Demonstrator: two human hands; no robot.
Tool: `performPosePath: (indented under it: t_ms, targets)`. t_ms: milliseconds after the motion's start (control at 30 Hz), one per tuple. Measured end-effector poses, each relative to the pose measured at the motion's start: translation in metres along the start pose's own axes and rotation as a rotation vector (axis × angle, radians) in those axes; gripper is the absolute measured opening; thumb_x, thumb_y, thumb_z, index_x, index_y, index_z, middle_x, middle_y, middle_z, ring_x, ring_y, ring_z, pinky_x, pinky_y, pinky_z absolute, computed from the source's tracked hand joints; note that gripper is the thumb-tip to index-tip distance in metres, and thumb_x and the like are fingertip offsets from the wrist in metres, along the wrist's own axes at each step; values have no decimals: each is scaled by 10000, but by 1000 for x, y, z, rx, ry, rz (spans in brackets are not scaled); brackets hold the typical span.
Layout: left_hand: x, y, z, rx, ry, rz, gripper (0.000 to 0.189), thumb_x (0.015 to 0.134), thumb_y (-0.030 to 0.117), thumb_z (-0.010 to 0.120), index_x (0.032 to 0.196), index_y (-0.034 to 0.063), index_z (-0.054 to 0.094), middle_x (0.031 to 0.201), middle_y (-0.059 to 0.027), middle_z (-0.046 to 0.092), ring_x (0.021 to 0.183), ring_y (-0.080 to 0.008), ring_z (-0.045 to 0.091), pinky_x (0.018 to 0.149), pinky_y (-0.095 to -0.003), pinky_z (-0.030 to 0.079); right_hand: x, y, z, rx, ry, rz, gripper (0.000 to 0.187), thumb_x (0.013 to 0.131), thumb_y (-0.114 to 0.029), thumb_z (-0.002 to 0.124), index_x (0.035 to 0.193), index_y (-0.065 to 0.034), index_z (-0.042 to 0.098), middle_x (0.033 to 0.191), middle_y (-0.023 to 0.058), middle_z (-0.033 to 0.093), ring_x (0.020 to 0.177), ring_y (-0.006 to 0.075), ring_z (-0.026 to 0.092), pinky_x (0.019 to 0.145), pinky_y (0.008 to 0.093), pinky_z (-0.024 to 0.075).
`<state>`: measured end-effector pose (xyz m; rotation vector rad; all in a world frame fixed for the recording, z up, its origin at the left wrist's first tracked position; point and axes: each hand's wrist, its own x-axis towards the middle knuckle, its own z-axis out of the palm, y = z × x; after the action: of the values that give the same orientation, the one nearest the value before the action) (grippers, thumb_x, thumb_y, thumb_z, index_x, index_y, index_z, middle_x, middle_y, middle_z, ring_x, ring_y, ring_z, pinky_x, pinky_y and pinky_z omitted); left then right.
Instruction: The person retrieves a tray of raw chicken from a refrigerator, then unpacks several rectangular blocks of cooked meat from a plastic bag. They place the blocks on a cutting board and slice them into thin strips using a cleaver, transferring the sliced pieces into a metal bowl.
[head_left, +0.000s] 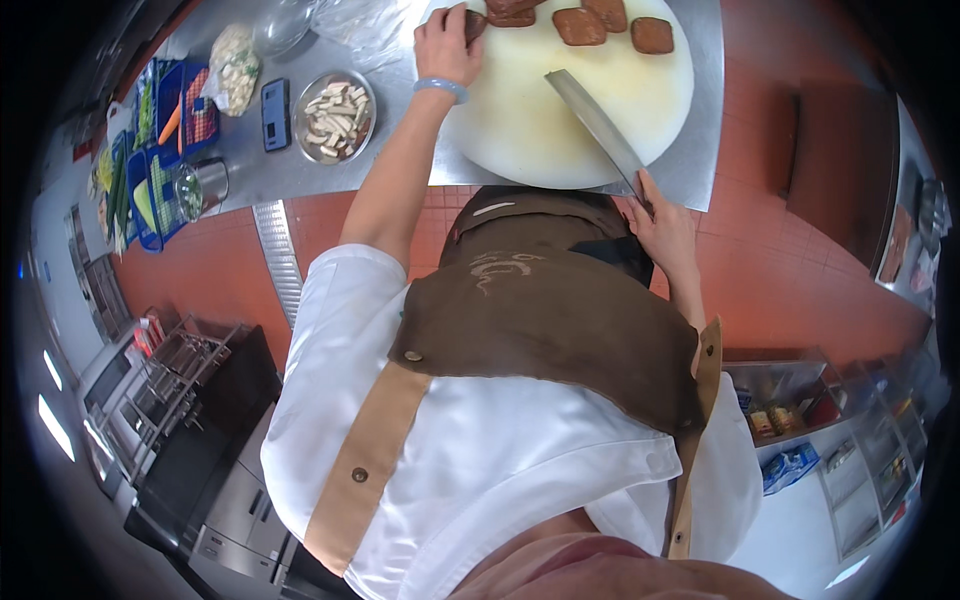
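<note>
My left hand (444, 52), with a pale blue bangle at the wrist, is at the far left rim of a round white cutting board (525, 142). Its fingers close around a brown block of dried tofu (474, 27), partly hidden by them. More brown tofu squares lie along the board's far side, among them a single tofu square (652, 35) at the right and an overlapping pair (581, 27). My right hand (666, 229) grips the handle of a broad-bladed kitchen knife (596, 124). The blade slants across the board, its tip towards the far side, apart from the tofu.
On the steel table (405, 142), left of the board, stand a metal bowl (335, 118) of pale cut strips and a blue-cased phone (276, 115). Beyond are a bag of pale pieces (234, 71), blue vegetable baskets (154, 199) and a clear container (201, 187).
</note>
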<state>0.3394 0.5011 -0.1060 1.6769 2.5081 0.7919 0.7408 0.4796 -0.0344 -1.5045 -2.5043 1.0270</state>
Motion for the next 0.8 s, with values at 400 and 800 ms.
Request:
performPosePath:
  t_ms: [400,800]
  targets:
    - [-95,111,2,-499,-394,423,604,763,40,717,1341,19,543,1409,-182,520,1285,-401,490,1061,-453,443,-37,40,39,1656,-210,604,603,1051,-493,490,603,-90,446,497,-4,360,374,111,369,377,270,306]
    - [-98,125,4,-120,-298,485,705,759,181,824,1385,34,536,1366,-153,523,1155,-390,468,965,-467,447,-17,40,74,1743,-313,441,612,1055,-478,490,568,-123,387,465,-15,367,356,88,388,346,256,330]
